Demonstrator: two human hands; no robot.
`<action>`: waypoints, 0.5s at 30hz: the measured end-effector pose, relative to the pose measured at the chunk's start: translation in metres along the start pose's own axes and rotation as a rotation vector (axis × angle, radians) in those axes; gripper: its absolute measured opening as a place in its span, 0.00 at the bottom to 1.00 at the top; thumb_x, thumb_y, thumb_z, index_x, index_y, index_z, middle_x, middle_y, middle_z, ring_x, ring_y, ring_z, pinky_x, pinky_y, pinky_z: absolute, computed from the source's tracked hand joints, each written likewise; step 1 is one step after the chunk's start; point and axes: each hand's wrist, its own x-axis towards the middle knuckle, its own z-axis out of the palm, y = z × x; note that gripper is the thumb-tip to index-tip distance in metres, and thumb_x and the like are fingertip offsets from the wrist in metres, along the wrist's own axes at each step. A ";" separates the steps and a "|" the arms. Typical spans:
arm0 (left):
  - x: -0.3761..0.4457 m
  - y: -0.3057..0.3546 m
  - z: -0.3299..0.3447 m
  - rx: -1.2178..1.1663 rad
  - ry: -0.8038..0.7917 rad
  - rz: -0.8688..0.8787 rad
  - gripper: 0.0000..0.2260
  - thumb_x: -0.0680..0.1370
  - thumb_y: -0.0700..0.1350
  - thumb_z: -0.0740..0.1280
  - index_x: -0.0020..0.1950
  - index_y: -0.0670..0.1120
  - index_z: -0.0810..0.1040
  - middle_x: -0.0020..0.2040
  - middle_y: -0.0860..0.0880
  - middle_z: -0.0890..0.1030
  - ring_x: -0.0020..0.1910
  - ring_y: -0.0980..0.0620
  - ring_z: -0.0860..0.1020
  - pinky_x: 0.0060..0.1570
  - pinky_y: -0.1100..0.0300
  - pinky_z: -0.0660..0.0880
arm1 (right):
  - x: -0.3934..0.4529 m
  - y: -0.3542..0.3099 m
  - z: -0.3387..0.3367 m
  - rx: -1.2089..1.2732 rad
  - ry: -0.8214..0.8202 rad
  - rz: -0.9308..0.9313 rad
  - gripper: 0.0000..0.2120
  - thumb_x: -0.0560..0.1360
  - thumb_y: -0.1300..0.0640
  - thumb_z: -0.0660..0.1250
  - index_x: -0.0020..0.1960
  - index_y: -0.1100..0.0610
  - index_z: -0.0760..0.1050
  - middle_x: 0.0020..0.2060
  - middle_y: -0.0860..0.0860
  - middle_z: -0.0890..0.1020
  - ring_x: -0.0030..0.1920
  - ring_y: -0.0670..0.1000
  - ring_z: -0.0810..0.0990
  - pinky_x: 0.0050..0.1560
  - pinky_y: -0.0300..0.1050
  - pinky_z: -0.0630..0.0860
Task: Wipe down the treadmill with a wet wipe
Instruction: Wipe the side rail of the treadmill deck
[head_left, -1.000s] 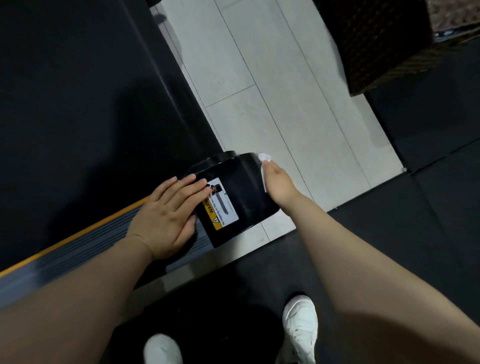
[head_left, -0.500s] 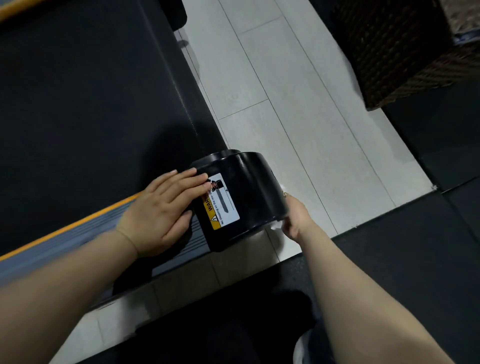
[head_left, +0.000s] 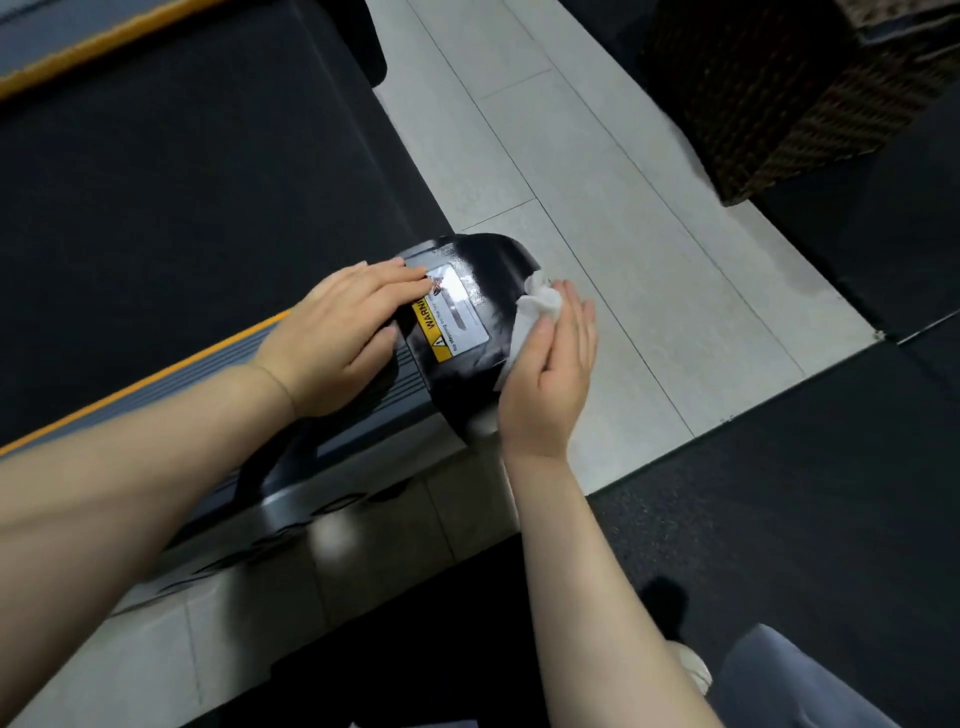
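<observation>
So the person's right hand has the white wet wipe pressed flat against the right side of the treadmill's glossy black end cap, grip spread with fingers straight and the wipe bunched under the palm and thumb. The left hand lies flat and spread too, fingertips touching the warning sticker. The dark belt runs off to the left, with pale floor tiles beside it.
</observation>
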 end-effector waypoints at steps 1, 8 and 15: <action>0.000 0.000 0.000 0.005 0.000 -0.006 0.24 0.79 0.47 0.51 0.75 0.48 0.68 0.75 0.50 0.68 0.77 0.52 0.62 0.77 0.51 0.53 | -0.003 -0.001 0.000 0.020 0.035 0.036 0.20 0.84 0.53 0.50 0.73 0.54 0.68 0.72 0.45 0.69 0.75 0.45 0.60 0.76 0.45 0.56; 0.000 -0.005 0.002 -0.026 0.008 -0.017 0.25 0.78 0.49 0.51 0.75 0.51 0.67 0.75 0.53 0.68 0.76 0.55 0.61 0.77 0.55 0.51 | 0.023 0.042 -0.004 0.437 0.159 1.111 0.13 0.77 0.50 0.52 0.38 0.50 0.71 0.29 0.47 0.74 0.30 0.50 0.71 0.29 0.38 0.68; -0.001 -0.006 0.002 -0.024 -0.009 -0.022 0.24 0.78 0.47 0.51 0.75 0.51 0.66 0.75 0.53 0.67 0.77 0.53 0.61 0.77 0.51 0.54 | -0.058 -0.011 0.032 0.147 0.131 0.441 0.26 0.82 0.52 0.49 0.79 0.49 0.50 0.76 0.49 0.60 0.73 0.45 0.63 0.71 0.37 0.64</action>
